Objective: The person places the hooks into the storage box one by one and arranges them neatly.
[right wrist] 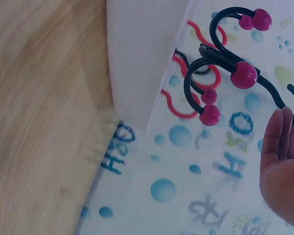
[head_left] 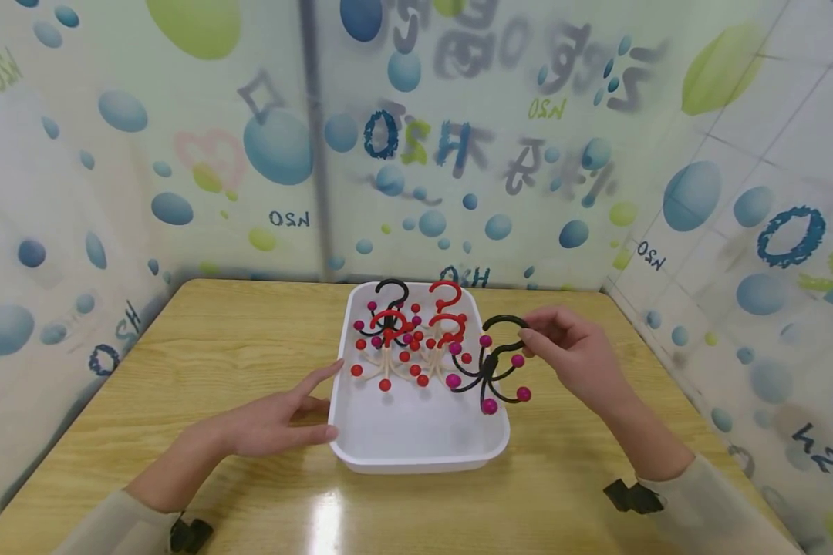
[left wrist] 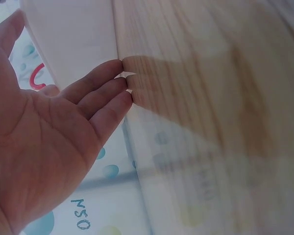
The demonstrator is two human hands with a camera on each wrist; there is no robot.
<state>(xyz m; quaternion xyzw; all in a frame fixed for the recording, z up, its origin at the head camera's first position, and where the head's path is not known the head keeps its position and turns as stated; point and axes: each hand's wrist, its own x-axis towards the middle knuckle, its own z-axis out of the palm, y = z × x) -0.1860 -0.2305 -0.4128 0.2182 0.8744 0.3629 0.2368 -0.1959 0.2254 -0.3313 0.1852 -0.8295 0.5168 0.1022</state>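
Note:
My right hand (head_left: 583, 358) pinches the curved top of a black multi-arm hook hanger (head_left: 488, 367) with magenta ball tips. The hanger is held over the right side of a white plastic tray (head_left: 416, 439), its arms pointing down and outward. In the right wrist view, the black hanger (right wrist: 220, 56) hangs from the fingertips beside the tray wall. On the tray's left rim rests my left hand (head_left: 271, 424), fingers extended and touching it. The left wrist view shows the left palm (left wrist: 44, 122) with straight fingers against the tray's outer side.
Inside the back half of the tray lie another black hanger (head_left: 389, 320) and several hangers with red hooks, cream arms and red balls (head_left: 386, 356). The tray stands on a wooden table (head_left: 243, 347). Patterned curtains (head_left: 416, 154) with blue and green ovals enclose the table's back and sides.

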